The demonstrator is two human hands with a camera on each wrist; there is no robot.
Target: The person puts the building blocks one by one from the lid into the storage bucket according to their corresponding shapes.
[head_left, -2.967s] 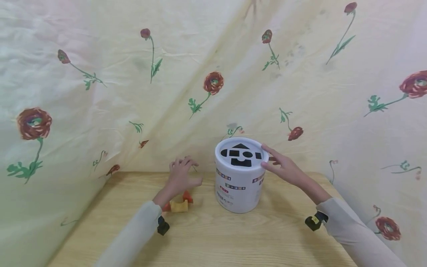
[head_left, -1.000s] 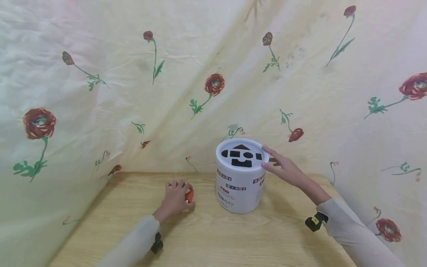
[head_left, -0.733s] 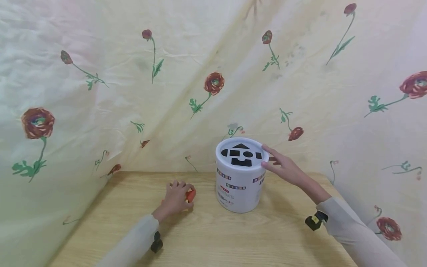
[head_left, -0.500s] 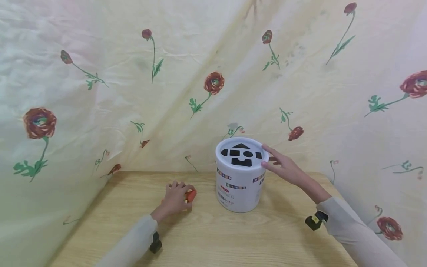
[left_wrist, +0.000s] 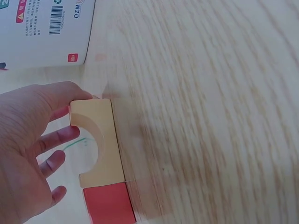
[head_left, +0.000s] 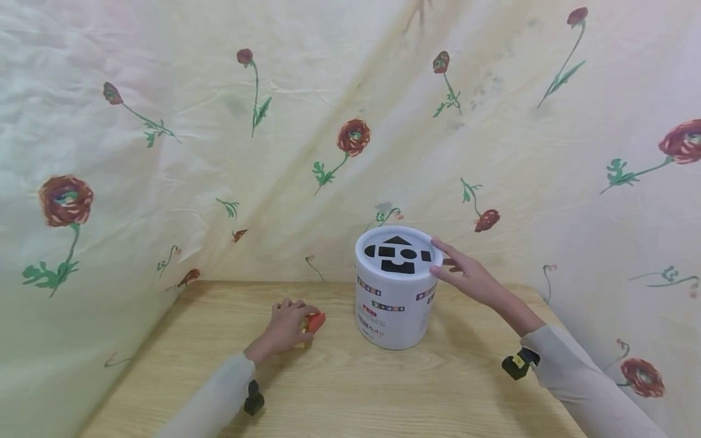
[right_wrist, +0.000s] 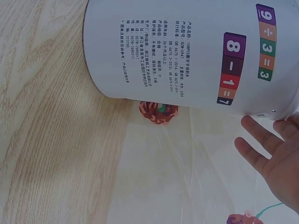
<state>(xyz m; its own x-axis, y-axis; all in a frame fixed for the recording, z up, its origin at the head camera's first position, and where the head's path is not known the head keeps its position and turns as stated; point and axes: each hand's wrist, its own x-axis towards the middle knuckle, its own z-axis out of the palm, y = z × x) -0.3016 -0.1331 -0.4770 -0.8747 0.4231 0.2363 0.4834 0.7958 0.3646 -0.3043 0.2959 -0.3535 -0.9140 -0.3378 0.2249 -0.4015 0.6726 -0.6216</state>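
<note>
In the head view my left hand point(head_left: 286, 327) rests low over the table, index finger and thumb around a red block point(head_left: 316, 322) that looks triangular. Close by the thumb in the left wrist view lies a pale yellow arch block point(left_wrist: 110, 140), with another red block point(left_wrist: 110, 204) against its end. The curled fingers partly hide the triangular block there. My right hand point(head_left: 470, 278) touches the rim of a white bucket point(head_left: 393, 310), its thumb and fingertips on the right side. The bucket's lid point(head_left: 378, 266) has several shaped holes.
The wooden table point(head_left: 350, 389) spreads under both arms. Behind it hangs a flowered cloth point(head_left: 296, 152), which also covers the left and right sides. Each wrist wears a small black camera, such as the right camera point(head_left: 517, 365).
My left hand has come down from above the blocks and closed around the red block, which has shifted slightly right. The right hand and bucket look the same.
</note>
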